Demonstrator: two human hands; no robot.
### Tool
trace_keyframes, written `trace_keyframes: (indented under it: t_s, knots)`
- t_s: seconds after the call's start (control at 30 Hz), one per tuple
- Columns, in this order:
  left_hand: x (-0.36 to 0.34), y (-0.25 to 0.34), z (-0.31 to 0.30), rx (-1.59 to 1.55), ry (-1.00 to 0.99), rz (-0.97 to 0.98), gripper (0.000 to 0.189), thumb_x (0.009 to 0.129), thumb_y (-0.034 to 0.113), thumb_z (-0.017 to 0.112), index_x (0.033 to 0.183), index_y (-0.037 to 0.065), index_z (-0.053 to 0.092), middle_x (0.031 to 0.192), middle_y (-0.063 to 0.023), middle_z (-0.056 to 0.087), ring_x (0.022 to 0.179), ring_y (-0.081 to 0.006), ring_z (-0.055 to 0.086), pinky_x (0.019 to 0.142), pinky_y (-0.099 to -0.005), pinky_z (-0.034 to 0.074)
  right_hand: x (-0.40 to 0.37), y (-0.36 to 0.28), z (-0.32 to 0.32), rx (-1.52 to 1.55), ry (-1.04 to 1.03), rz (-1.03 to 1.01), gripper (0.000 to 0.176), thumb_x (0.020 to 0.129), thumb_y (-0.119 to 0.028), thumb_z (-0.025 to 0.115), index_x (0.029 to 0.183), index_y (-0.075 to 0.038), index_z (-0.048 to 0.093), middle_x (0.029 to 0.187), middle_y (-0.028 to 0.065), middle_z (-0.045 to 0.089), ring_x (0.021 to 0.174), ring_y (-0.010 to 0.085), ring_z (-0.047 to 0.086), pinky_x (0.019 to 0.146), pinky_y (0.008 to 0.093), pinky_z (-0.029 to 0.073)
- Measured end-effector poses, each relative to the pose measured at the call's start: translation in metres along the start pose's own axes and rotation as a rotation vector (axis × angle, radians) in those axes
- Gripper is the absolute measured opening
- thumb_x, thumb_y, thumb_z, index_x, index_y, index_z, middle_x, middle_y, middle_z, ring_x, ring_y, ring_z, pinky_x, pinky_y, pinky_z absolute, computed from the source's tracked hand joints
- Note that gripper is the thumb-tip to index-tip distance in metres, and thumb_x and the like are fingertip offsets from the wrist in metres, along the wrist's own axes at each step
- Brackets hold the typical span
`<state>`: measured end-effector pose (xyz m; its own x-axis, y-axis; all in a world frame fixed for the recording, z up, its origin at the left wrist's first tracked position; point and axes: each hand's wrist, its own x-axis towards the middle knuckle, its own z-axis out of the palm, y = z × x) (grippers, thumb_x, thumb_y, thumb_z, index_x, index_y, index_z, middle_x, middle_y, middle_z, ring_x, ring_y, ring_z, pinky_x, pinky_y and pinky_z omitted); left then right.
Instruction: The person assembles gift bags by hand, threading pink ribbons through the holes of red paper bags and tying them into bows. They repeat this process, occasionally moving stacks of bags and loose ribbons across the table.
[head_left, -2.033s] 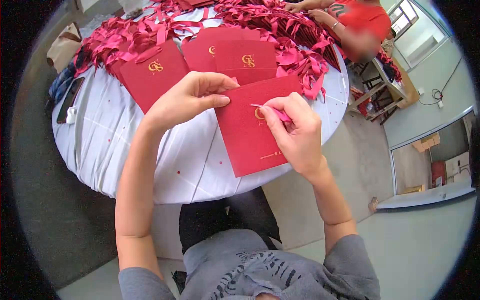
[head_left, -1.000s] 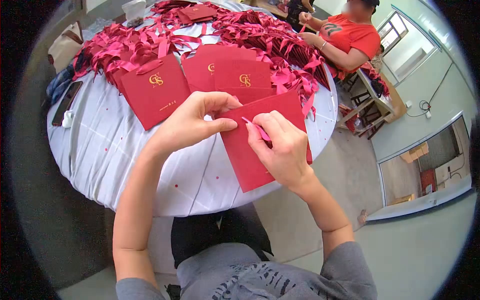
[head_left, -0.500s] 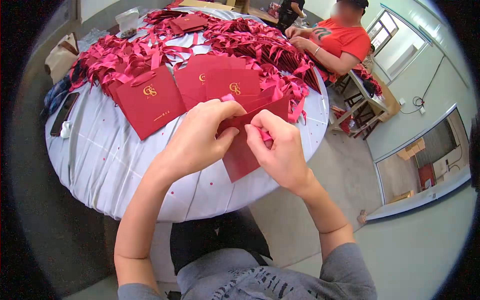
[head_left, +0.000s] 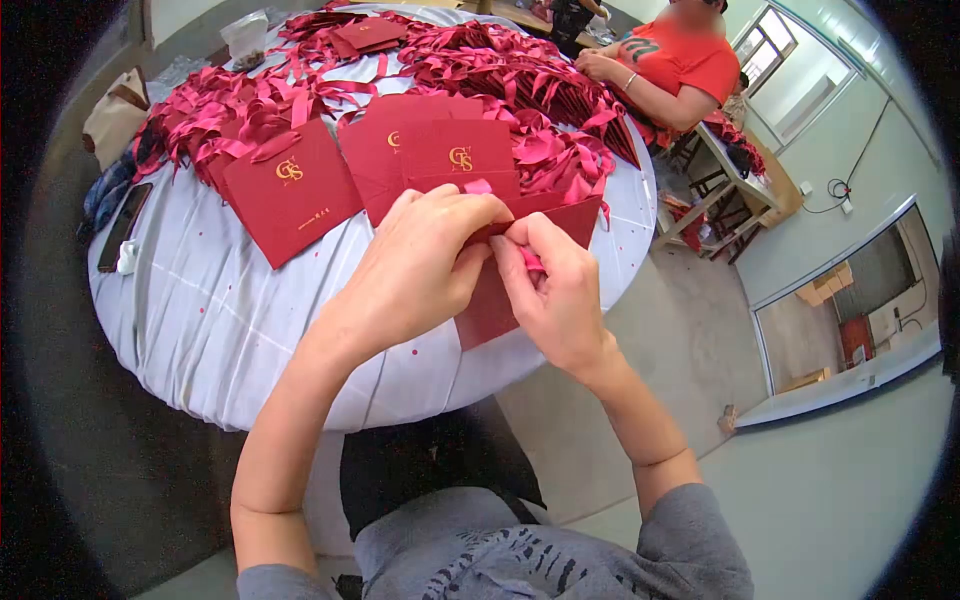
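A dark red paper bag (head_left: 484, 318) hangs between my hands over the near part of the round table. My left hand (head_left: 425, 262) is closed, thumb and fingers pinching the bag's top edge. A short piece of pink ribbon (head_left: 480, 187) shows just beyond its fingers. Close beside it, my right hand (head_left: 556, 295) is closed on another bit of pink ribbon (head_left: 531, 260) at the same edge. The fingertips nearly meet, and the exact spot they grip is partly hidden. Just behind lies a red bag with a gold logo (head_left: 460, 158).
More red bags (head_left: 295, 195) and a large heap of pink-ribboned bags (head_left: 500, 65) cover the far side of the white-clothed table (head_left: 250, 340). A phone (head_left: 125, 228) lies at the left edge. Across the table stands a person in a red shirt (head_left: 675, 70).
My hands have drawn closer together at the bag's edge, fingertips now almost touching. More of the bag's upper right part shows behind my right hand. The view has shifted slightly.
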<state>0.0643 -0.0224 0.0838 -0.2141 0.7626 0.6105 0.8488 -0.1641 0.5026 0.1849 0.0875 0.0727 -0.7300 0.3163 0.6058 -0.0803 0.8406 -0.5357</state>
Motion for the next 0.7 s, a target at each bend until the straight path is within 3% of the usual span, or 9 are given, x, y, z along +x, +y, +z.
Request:
trace_keyframes:
  t_s: [0.13,0.23,0.3,0.4,0.5,0.6,0.63,0.7]
  knots:
    - [0.004,0.007,-0.011,0.077,-0.007,0.053,0.022,0.074,0.0,0.06,0.096,0.003,0.06,0.087,-0.0122,0.061,0.084,-0.0283,0.055,0.076,-0.0361,0.039,0.0,-0.009,-0.004,-0.23,0.117,-0.058,0.017,0.08,-0.01,0.065,0.082,-0.003,0.05,0.077,0.0123,0.053,0.066,0.0304,0.056,0.056,0.0384,0.044]
    - [0.005,0.017,-0.028,0.212,-0.2,0.037,0.022,0.075,0.0,0.059,0.097,0.004,0.058,0.089,-0.0107,0.06,0.087,-0.0271,0.055,0.08,-0.0358,0.038,0.004,-0.019,-0.014,-0.331,0.191,-0.064,0.023,0.074,-0.016,0.07,0.086,-0.005,0.054,0.088,0.0104,0.049,0.077,0.0284,0.053,0.064,0.0382,0.043]
    - [-0.002,0.015,-0.024,0.217,-0.138,0.042,0.026,0.075,-0.001,0.059,0.1,0.005,0.055,0.089,-0.0107,0.06,0.088,-0.0271,0.055,0.081,-0.0356,0.037,0.01,-0.015,-0.022,-0.48,0.009,-0.242,0.026,0.072,-0.019,0.071,0.088,-0.004,0.057,0.092,0.0128,0.049,0.081,0.0281,0.051,0.07,0.0386,0.041]
    - [-0.008,0.012,-0.018,0.199,-0.036,0.04,0.034,0.074,-0.003,0.06,0.106,0.005,0.05,0.089,-0.0106,0.059,0.089,-0.0272,0.055,0.085,-0.0358,0.036,0.024,-0.007,-0.034,-0.297,-0.176,-0.224,0.018,0.077,-0.022,0.067,0.08,-0.005,0.063,0.083,0.0098,0.054,0.079,0.0277,0.05,0.072,0.0384,0.041]
    - [-0.013,0.012,-0.014,0.177,0.023,0.04,0.04,0.073,-0.004,0.061,0.109,0.004,0.046,0.089,-0.0108,0.059,0.092,-0.0276,0.054,0.087,-0.0362,0.036,0.043,-0.006,-0.042,-0.107,-0.366,-0.151,0.021,0.083,-0.021,0.057,0.079,-0.002,0.064,0.079,0.0156,0.058,0.079,0.0324,0.057,0.07,0.0417,0.045]
    - [-0.015,0.014,-0.01,0.183,0.061,0.05,0.04,0.075,-0.005,0.061,0.11,0.004,0.044,0.091,-0.0115,0.06,0.095,-0.0291,0.053,0.088,-0.037,0.037,0.069,-0.009,-0.045,-0.1,-0.651,-0.044,0.025,0.081,-0.018,0.053,0.072,0.004,0.06,0.068,0.0221,0.059,0.066,0.0357,0.06,0.063,0.0417,0.047]
    - [-0.015,0.014,-0.008,0.2,0.094,0.042,0.039,0.075,-0.005,0.062,0.11,0.003,0.044,0.093,-0.0122,0.06,0.096,-0.0301,0.053,0.088,-0.0375,0.038,0.075,-0.006,-0.043,-0.064,-0.685,-0.099,0.026,0.08,-0.019,0.052,0.07,0.005,0.059,0.062,0.0227,0.055,0.057,0.0337,0.058,0.058,0.0406,0.045]
    - [-0.017,0.015,-0.003,0.17,0.124,0.039,0.038,0.074,-0.005,0.061,0.107,0.002,0.045,0.094,-0.013,0.059,0.094,-0.0302,0.054,0.086,-0.0377,0.038,0.088,-0.012,-0.048,-0.129,-0.888,-0.001,0.025,0.086,-0.02,0.056,0.085,0.004,0.063,0.063,0.012,0.057,0.059,0.0113,0.051,0.057,0.0289,0.043]
